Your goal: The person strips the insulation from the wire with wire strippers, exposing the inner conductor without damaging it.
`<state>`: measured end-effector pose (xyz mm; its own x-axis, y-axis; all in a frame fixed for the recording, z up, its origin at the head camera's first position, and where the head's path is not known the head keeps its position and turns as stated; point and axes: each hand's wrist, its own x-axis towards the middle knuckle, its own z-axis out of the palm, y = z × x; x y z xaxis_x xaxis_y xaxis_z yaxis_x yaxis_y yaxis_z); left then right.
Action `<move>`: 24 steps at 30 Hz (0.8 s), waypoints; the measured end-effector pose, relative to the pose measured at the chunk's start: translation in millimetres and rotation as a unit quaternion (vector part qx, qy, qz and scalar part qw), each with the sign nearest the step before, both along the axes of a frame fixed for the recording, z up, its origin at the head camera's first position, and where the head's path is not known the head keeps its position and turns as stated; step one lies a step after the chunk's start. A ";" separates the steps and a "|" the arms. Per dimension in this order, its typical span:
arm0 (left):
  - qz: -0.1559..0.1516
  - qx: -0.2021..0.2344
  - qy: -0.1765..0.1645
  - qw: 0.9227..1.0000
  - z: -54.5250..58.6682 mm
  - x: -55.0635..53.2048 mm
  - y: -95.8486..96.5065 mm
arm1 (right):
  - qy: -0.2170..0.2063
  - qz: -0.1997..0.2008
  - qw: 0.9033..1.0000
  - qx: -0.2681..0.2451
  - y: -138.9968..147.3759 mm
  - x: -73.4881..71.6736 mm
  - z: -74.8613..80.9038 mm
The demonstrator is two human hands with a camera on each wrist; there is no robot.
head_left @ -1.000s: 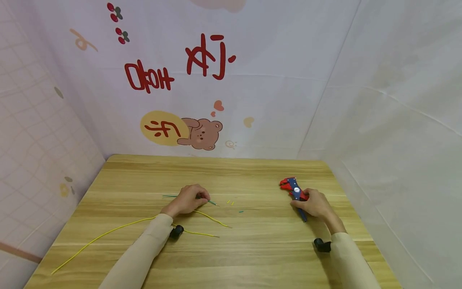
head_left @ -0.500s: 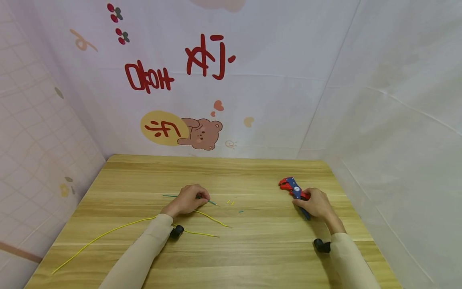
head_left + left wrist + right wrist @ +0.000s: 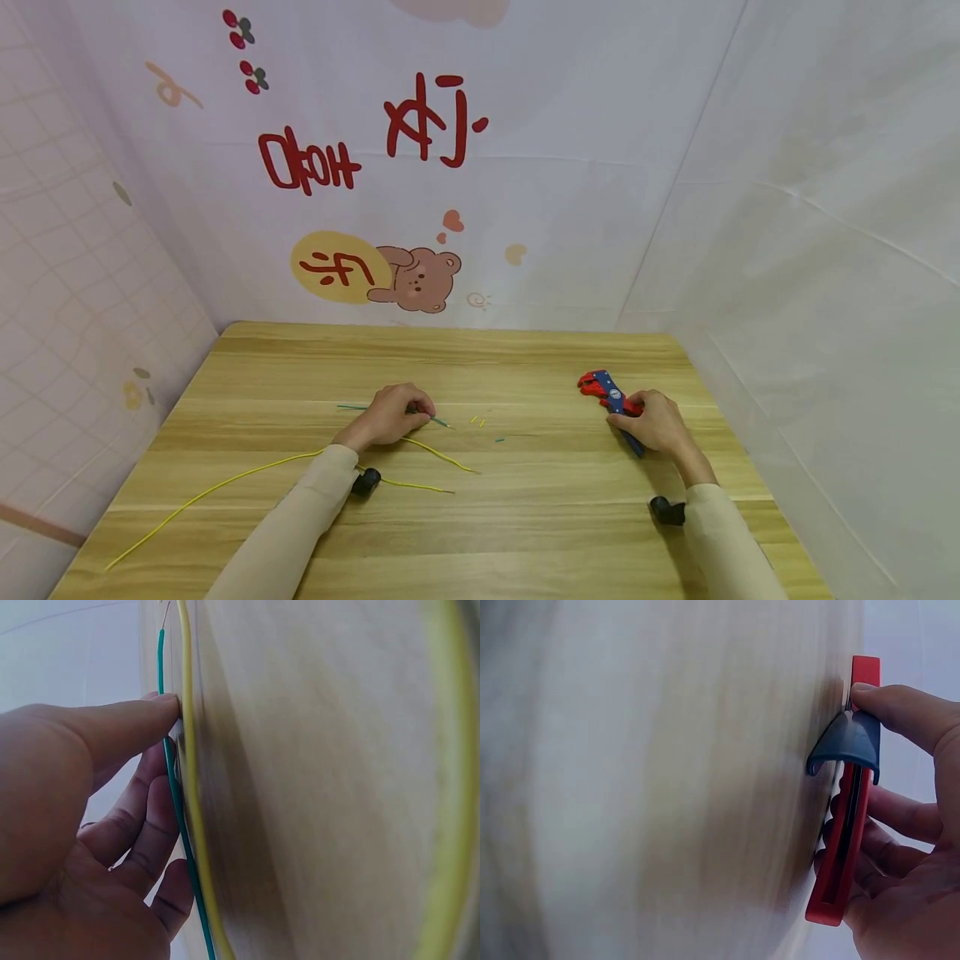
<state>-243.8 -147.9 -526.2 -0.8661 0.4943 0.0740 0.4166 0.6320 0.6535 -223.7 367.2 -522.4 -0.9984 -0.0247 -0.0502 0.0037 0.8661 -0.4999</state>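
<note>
My left hand (image 3: 393, 414) pinches a thin green wire (image 3: 160, 664) between thumb and forefinger. Its bare copper end sticks out past the fingertips in the left wrist view, and the rest runs back along the loosely bent fingers. Beside it lies a yellow wire (image 3: 189, 735). At the right, my right hand (image 3: 655, 422) grips a red and blue wire stripper (image 3: 613, 395) with its jaw end facing the back of the table. In the right wrist view, the thumb presses near the top of the tool, and the other fingers curl around behind its red handle (image 3: 843, 847).
Yellow wire ends (image 3: 442, 456) with bare tips lie on the wooden table (image 3: 525, 533) by the left forearm. A long yellow strand (image 3: 217, 487) curves toward the left front edge. Small yellow insulation scraps (image 3: 482, 422) and a green scrap (image 3: 500, 440) lie between the hands.
In my right hand the wire stripper has turned slightly, its blue handle end swinging to the right and its jaw end a little left. The left hand and green wire stay in place.
</note>
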 end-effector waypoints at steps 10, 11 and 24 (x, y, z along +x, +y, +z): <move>-0.003 0.007 -0.001 1.000 0.0 0.1 -2.1 | 0.021 0.002 1.000 -0.013 -0.6 0.7 -2.0; -0.004 0.010 -0.001 1.000 -0.4 0.0 -2.9 | 0.029 0.002 0.999 -0.014 -1.1 0.7 -2.6; -0.028 0.055 0.041 0.997 -14.8 -1.1 -16.6 | 0.112 0.032 0.991 -0.073 -22.0 6.9 4.6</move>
<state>-244.9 -164.5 -541.0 -0.8257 0.5273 0.2005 0.5049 0.5323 0.6795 -216.8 345.2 -517.8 -0.9804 -0.0781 0.1809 -0.1731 0.7798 -0.6017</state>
